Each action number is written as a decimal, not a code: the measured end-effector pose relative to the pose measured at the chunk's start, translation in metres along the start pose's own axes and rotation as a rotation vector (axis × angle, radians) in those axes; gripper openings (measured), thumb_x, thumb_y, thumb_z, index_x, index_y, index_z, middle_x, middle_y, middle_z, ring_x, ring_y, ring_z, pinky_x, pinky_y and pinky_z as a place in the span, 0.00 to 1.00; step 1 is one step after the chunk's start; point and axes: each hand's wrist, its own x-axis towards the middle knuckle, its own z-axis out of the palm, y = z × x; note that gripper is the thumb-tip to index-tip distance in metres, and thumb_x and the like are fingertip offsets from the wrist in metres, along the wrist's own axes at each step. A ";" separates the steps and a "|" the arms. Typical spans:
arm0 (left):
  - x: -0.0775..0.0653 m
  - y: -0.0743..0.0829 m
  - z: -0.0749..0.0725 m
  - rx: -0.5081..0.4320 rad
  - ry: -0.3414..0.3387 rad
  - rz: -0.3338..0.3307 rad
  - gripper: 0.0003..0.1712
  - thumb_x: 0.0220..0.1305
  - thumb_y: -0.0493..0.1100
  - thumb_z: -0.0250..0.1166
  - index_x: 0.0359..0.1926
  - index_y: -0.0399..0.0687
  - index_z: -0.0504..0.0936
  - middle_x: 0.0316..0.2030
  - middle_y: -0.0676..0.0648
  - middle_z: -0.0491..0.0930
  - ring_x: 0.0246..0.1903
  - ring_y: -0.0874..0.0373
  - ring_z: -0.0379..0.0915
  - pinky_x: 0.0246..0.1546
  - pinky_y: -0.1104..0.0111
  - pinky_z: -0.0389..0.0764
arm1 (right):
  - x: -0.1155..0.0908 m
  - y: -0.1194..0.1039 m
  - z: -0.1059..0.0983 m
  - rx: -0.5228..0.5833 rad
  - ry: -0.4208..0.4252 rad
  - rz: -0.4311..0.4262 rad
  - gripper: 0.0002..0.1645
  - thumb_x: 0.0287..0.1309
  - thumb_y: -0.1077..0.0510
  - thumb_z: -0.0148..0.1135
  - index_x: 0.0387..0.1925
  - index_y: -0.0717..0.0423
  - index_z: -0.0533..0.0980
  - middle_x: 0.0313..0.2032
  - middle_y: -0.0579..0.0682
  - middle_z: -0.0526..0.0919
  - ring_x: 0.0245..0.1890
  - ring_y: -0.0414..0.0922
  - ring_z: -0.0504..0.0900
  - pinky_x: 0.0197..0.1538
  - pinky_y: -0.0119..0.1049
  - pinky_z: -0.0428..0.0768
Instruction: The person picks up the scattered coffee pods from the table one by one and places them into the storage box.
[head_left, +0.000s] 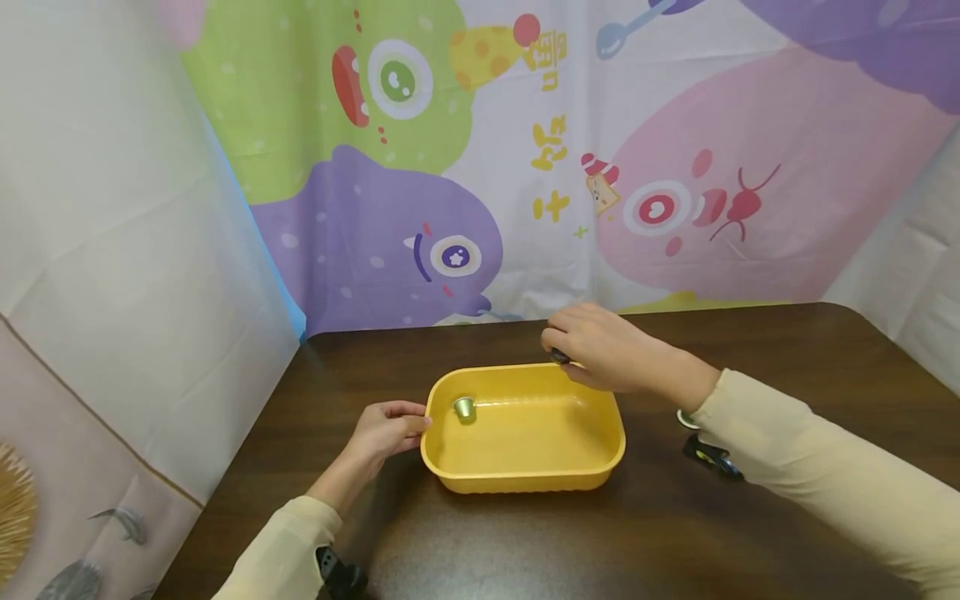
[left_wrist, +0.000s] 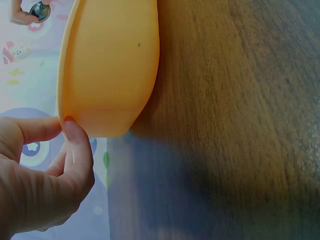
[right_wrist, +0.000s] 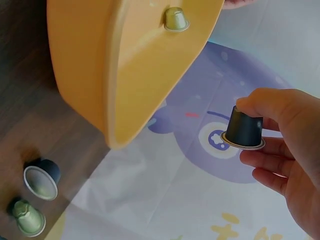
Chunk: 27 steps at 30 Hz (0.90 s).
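Your right hand [head_left: 600, 354] pinches the dark capsule [right_wrist: 243, 129] by fingertips over the tray's [head_left: 525, 479] 12 o'clock rim, left hand [head_left: 386, 433] gripping 9 o'clock: a slip could bounce it onto the worktop [head_left: 787, 350].

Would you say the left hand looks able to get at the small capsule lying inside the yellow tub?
Probably yes: the left hand rests on the tub rim right beside the capsule, the tub is open-topped, and nothing lies between them.
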 end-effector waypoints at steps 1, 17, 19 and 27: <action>0.000 0.000 0.000 0.001 0.000 0.000 0.15 0.59 0.35 0.65 0.46 0.31 0.80 0.39 0.41 0.81 0.33 0.59 0.80 0.43 0.63 0.86 | 0.001 -0.001 0.000 0.007 -0.001 -0.002 0.16 0.45 0.58 0.74 0.34 0.55 0.75 0.31 0.48 0.74 0.34 0.47 0.74 0.44 0.42 0.76; -0.002 0.001 0.000 -0.012 -0.003 0.002 0.15 0.59 0.35 0.65 0.47 0.30 0.80 0.38 0.42 0.81 0.31 0.60 0.79 0.41 0.65 0.86 | 0.032 -0.008 0.014 0.048 -0.081 -0.029 0.13 0.49 0.56 0.71 0.34 0.52 0.75 0.29 0.45 0.73 0.33 0.43 0.71 0.39 0.37 0.72; -0.002 0.001 0.000 -0.013 -0.004 0.002 0.15 0.59 0.34 0.65 0.47 0.30 0.80 0.38 0.42 0.81 0.32 0.60 0.79 0.40 0.65 0.86 | 0.035 -0.008 0.016 0.057 -0.081 -0.034 0.13 0.49 0.56 0.71 0.33 0.52 0.75 0.28 0.45 0.73 0.32 0.43 0.70 0.38 0.36 0.71; -0.001 0.001 0.000 -0.021 -0.007 0.001 0.15 0.59 0.34 0.65 0.47 0.30 0.80 0.38 0.42 0.81 0.32 0.60 0.79 0.40 0.66 0.86 | 0.047 -0.010 0.023 0.079 -0.125 -0.030 0.13 0.48 0.56 0.72 0.32 0.52 0.74 0.28 0.45 0.73 0.31 0.44 0.70 0.38 0.37 0.71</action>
